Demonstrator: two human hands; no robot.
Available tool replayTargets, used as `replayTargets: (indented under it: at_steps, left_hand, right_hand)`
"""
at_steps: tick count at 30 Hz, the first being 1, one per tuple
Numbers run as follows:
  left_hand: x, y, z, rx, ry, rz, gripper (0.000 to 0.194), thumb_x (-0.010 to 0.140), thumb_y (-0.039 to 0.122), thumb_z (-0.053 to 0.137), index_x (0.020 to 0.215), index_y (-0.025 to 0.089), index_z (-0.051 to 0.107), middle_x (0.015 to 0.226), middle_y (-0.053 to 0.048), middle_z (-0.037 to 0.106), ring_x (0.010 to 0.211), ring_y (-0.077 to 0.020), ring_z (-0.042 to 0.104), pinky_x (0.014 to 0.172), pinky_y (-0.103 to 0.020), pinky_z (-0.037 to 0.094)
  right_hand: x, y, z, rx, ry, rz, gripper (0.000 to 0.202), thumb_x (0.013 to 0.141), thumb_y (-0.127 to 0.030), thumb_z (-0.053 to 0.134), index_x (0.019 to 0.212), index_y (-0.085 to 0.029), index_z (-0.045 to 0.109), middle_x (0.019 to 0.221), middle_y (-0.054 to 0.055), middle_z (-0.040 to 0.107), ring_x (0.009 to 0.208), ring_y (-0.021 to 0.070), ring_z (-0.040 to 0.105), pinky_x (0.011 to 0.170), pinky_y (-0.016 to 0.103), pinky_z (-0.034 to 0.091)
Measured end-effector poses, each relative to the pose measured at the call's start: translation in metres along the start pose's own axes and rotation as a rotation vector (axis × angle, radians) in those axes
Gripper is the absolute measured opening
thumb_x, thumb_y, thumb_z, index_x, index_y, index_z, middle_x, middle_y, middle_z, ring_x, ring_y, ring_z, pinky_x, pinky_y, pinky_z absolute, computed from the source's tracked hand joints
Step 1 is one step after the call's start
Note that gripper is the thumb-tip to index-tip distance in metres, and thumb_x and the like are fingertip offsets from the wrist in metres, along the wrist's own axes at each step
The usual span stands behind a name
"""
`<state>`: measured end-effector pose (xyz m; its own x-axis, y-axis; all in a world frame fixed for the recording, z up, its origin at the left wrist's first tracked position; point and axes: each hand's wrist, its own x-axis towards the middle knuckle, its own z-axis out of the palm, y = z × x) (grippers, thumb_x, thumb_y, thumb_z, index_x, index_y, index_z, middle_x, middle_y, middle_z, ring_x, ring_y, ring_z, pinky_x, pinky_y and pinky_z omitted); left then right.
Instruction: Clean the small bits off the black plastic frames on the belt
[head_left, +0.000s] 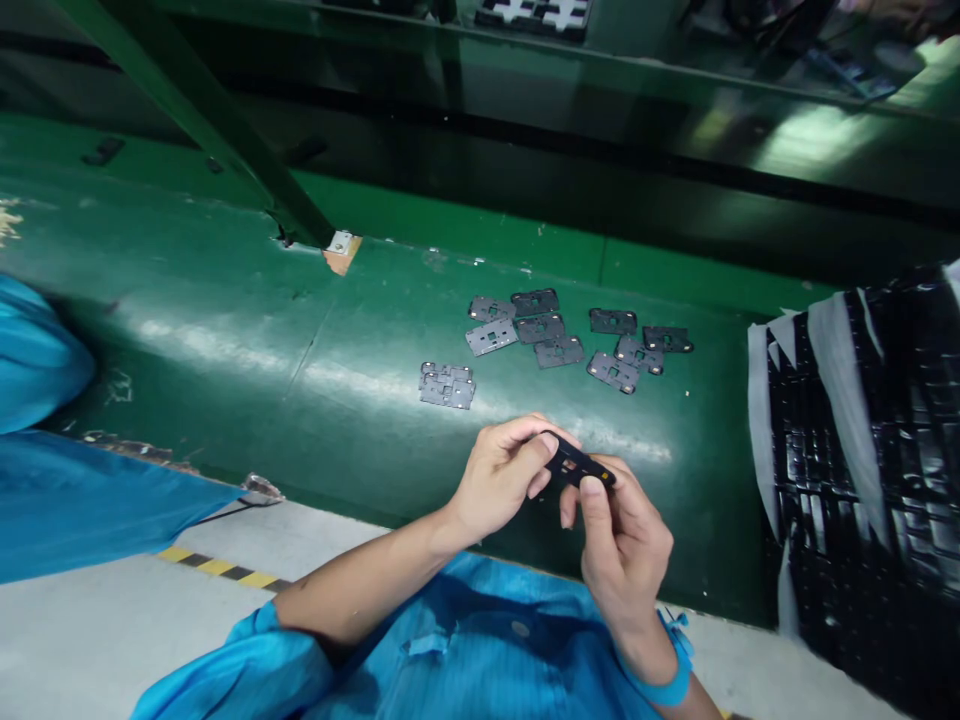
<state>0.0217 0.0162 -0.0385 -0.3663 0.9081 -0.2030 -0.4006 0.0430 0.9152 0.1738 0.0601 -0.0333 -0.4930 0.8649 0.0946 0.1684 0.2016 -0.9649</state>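
Note:
A small black plastic plate (pixel 576 466) with cut-out openings and a yellow mark is held tilted above the bench, close to my body. My left hand (pixel 501 470) pinches its left end, thumb on top. At its right end my right hand (pixel 624 525) grips it, with the thumb along the near edge. Beyond my hands lie several similar dark plates: a loose group (pixel 540 328) in the middle, another group (pixel 613 372) to the right, and a small overlapping pile (pixel 447 386) to the left.
The green bench top (pixel 360 420) is worn and scratched. A green metal post (pixel 247 150) meets it at the back left. Black trays with white tape (pixel 840 420) stand at the right. Blue clothing of another person (pixel 37 360) shows at the left edge.

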Motion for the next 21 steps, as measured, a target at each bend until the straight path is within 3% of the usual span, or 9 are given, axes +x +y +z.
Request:
replayTargets:
  at_steps: [3,5,8,14,21]
  left_hand:
    - [-0.003,-0.005,0.001,-0.054,0.074,-0.048,0.027,0.101,0.032,0.061,0.09,0.013,0.078,0.071,0.001,0.059,0.046,-0.0033,0.041,0.043,-0.018,0.03]
    - [-0.007,-0.004,0.002,0.006,0.109,-0.005,0.027,0.102,0.032,0.061,0.092,0.014,0.079,0.074,0.001,0.061,0.047,-0.0035,0.045,0.045,-0.018,0.034]
    - [-0.013,0.002,0.005,0.116,0.113,0.073,0.028,0.104,0.034,0.063,0.092,0.013,0.077,0.08,0.0,0.064,0.049,-0.0042,0.053,0.048,-0.019,0.041]
    - [-0.018,0.01,0.007,0.161,0.064,0.082,0.029,0.106,0.035,0.061,0.091,0.014,0.074,0.08,0.001,0.059,0.046,-0.0046,0.056,0.046,-0.019,0.041]
    - [-0.03,0.013,0.005,0.33,0.045,0.089,0.032,0.107,0.04,0.061,0.095,0.014,0.074,0.063,0.004,0.056,0.048,-0.0088,0.054,0.051,-0.021,0.044]
  right_hand:
    - [0.0,0.003,0.0,-0.042,-0.028,-0.053,0.02,0.109,-0.022,0.057,0.094,-0.02,0.07,0.083,0.003,0.064,0.069,0.0162,0.062,0.069,0.032,0.052]
    - [0.001,0.004,-0.001,0.017,-0.032,0.005,0.013,0.108,-0.022,0.059,0.107,-0.021,0.071,0.083,0.002,0.065,0.067,0.0148,0.063,0.065,0.029,0.053]
    - [0.002,0.004,-0.002,0.119,0.023,0.074,0.016,0.109,-0.022,0.059,0.121,-0.021,0.069,0.075,-0.002,0.065,0.059,0.0128,0.063,0.057,0.025,0.052]
    - [0.004,0.004,-0.004,0.203,0.1,0.008,0.013,0.108,-0.02,0.061,0.108,-0.022,0.074,0.072,-0.004,0.06,0.048,0.0078,0.059,0.046,0.02,0.046]
    - [0.002,0.003,0.002,0.332,0.135,0.022,0.013,0.106,-0.024,0.063,0.102,-0.02,0.074,0.065,-0.005,0.058,0.041,0.0063,0.055,0.041,0.017,0.041]
